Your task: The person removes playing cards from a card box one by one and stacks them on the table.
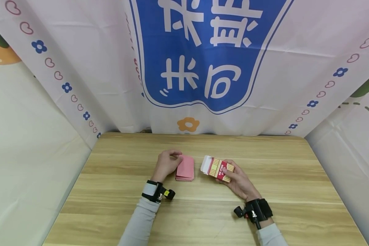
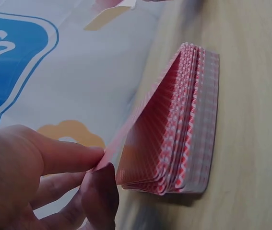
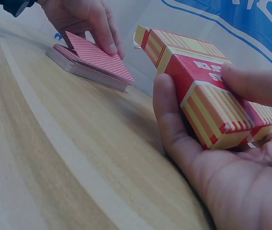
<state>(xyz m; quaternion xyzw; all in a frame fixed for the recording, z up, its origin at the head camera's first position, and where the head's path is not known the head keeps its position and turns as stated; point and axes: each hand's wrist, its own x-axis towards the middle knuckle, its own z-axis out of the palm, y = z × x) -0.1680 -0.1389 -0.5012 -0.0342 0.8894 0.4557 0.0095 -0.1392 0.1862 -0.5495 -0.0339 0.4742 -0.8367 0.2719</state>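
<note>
A stack of red-and-white patterned playing cards (image 1: 186, 169) lies on the table, left of the middle. My left hand (image 1: 167, 164) pinches the edge of the top playing card (image 2: 131, 122) between thumb and fingers; that card is tilted up at one side, away from the stack (image 2: 193, 129). To the right, my right hand (image 1: 238, 181) grips a red and yellow striped card box (image 3: 198, 91), thumb on its front face and fingers around its side. The box's white end flap (image 1: 206, 164) stands open, facing the stack. Whether cards are inside the box I cannot tell.
The wooden table (image 1: 203, 218) spreads around both hands. Behind it hangs a white cloth (image 1: 110, 85) with a blue printed panel (image 1: 203, 51), and pale cloth (image 1: 27, 136) also lines the sides. Each wrist wears a strapped camera (image 1: 155, 191).
</note>
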